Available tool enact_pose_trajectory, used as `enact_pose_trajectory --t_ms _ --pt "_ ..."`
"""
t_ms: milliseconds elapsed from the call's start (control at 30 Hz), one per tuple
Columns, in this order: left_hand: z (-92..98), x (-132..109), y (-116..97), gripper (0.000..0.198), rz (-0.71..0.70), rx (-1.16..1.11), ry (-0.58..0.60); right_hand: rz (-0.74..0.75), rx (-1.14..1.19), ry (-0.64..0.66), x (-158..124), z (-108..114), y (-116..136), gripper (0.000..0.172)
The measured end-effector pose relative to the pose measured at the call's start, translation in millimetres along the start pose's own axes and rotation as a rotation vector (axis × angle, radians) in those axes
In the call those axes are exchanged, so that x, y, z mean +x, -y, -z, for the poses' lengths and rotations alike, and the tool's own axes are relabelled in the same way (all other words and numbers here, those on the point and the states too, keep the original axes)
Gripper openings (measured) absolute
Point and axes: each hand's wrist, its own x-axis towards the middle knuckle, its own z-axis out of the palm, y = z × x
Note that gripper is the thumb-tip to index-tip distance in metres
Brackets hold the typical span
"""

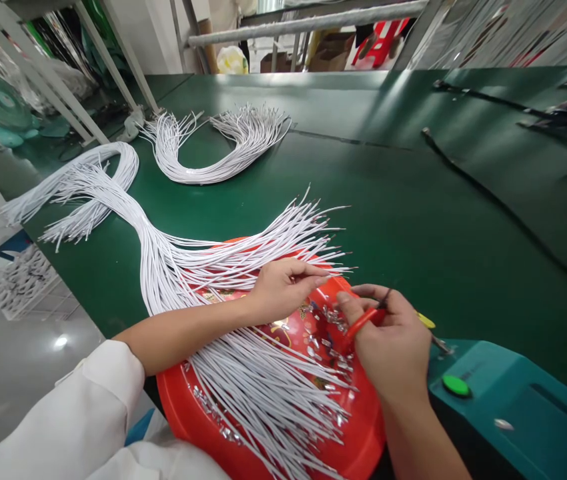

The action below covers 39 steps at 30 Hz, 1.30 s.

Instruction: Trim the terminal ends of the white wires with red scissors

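My left hand (288,287) reaches across a red plastic basin, thumb and fingers pinched at the ends of the upper bundle of white wires (243,257). Whatever sits between those fingertips is too small to make out. My right hand (393,340) is closed around a red-handled hand tool (363,323), whose working end is mostly hidden by the fingers. A lower bundle of white wires (263,380), with shiny metal bits at some tips, fans over the red basin (178,407). Small silvery metal pieces (318,333) lie scattered inside the basin.
More white wire bundles (203,175) lie curved on the green table (388,193). A teal machine (518,400) with a green button stands at the right. Black cables (493,193) cross the far right side. Metal frame legs (108,60) rise at the left.
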Motion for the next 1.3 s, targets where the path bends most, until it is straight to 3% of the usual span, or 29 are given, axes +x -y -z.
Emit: enact_pose_trajectory --t_ms 133,267,500,633,767,867,1100,1200,1300 --pt "-3.3 -2.5 2.6 0.016 -0.005 -0.034 0.073 -0.017 0.183 -0.064 -5.0 -1.4 9.9 0.033" --pt "-6.0 -5.5 4.9 0.014 -0.053 0.032 0.150 0.015 0.215 -0.107 -5.9 -4.3 10.3 0.028" --pt "8.6 -2.0 0.4 0.021 -0.349 0.482 0.248 0.131 0.328 -0.422 4.0 -0.6 0.6 0.030" --pt "21.4 8.9 0.2 0.023 -0.490 0.698 0.246 0.134 0.362 -0.460 6.6 0.8 1.1 0.032" --pt "25.3 18.4 8.0 0.027 -0.412 0.921 0.125 0.117 0.391 -0.416 6.2 1.6 4.1 0.031" --pt "23.4 20.5 16.5 0.025 -0.297 1.038 0.136 0.178 0.413 -0.431 5.5 4.1 7.3 0.029" --pt "15.5 11.7 18.1 0.028 -0.387 1.004 0.180 0.215 0.457 -0.449 0.7 5.4 19.5 0.025" --pt "7.7 -0.3 12.6 0.025 -0.470 0.966 0.314 0.226 0.457 -0.448 0.1 5.7 24.0 0.025" --pt "-1.7 -15.1 11.9 0.030 -0.536 0.959 0.594 0.230 0.467 -0.469 0.2 7.6 26.6 0.025"
